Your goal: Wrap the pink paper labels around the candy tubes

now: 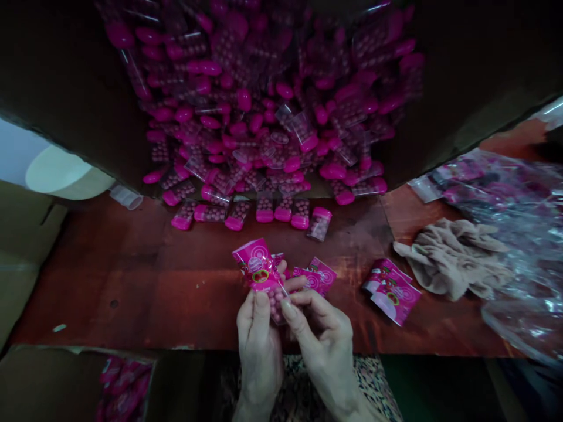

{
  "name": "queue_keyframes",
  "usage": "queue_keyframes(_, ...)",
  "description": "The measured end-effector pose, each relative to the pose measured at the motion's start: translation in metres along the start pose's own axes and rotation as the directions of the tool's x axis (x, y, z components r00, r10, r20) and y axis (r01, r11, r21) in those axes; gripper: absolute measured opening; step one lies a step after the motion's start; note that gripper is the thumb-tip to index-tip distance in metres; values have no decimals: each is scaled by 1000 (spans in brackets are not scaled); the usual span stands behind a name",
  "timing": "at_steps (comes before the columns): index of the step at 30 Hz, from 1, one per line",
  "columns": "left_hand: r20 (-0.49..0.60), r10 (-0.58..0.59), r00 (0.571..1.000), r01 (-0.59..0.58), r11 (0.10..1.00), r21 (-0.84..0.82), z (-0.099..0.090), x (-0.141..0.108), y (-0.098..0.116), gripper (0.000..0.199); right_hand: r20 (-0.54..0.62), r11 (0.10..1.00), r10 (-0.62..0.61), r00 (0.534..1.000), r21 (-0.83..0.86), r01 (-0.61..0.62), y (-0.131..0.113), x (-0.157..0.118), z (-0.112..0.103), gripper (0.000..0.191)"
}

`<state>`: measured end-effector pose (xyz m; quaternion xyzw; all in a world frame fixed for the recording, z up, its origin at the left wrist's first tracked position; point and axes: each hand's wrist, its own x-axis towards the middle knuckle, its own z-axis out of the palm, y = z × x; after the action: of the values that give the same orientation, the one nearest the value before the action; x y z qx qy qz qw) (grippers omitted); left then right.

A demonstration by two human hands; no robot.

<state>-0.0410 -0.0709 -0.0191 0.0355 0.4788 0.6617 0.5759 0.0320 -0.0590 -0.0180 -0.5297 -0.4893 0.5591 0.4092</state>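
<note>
The left hand [260,346] and right hand [328,337] grasp a clear plastic container of pink balls [277,303] in their fingers, a glossy pink printed wrapper [256,262] at its far end. From them, pink-capped clear containers [264,208] line the red-brown worktop [132,281] at twelve o'clock; a crumpled beige cloth [455,258] lies towards two.

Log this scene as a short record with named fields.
Left hand: left hand, holding a clear container of pink beads
Right hand: right hand, fingers on the same container
On it: pink printed wrapper, over the far end
Beyond: row of pink-capped containers, then a heap of more
To the right: loose wrappers, beige cloth, clear plastic
Surface: reddish-brown tabletop
</note>
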Motion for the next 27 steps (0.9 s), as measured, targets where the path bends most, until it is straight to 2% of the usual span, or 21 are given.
queue_keyframes(4, 12, 35, 999, -34, 999, -17, -6, 5, 8, 34, 135, 973, 131, 982, 174, -154, -2, 8, -5, 20)
queue_keyframes(6, 8, 46, 999, -46, 999, -11, -8, 7, 11, 33, 188, 957, 171, 967, 200, -209, -3, 9, -4, 22)
queue_keyframes(8, -9, 37, 999, -36, 999, 9, -8, 8, 12, 27, 191, 960, 178, 965, 183, -213, -4, 7, -2, 21)
queue_keyframes(11, -50, 21, 999, -20, 1000, 13, -7, 5, 9, 25, 102, 987, 121, 987, 94, -131, -4, 2, 3, 18)
queue_keyframes(14, -85, -9, 996, 7, 1000, -28, -4, 2, 5, 24, -2, 999, -8, 1000, -40, 7, -4, -3, 7, 14)
queue_keyframes(17, -82, -33, 996, 26, 997, -79, -3, 0, 2, 28, -61, 970, -194, 979, -162, 182, -2, -5, 8, 6)
queue_keyframes(19, -63, -38, 997, 32, 995, -92, -4, -1, 0, 31, -71, 954, -247, 967, -193, 229, -1, -5, 8, 4)
queue_keyframes(23, 1, -63, 998, 63, 994, -84, -7, -3, -4, 28, -45, 993, -93, 995, -71, 90, -3, 1, 5, 5)
queue_keyframes(27, -15, -48, 999, 48, 998, -45, -9, 0, -3, 24, -4, 978, 79, 997, 192, -77, -1, 9, 4, 6)
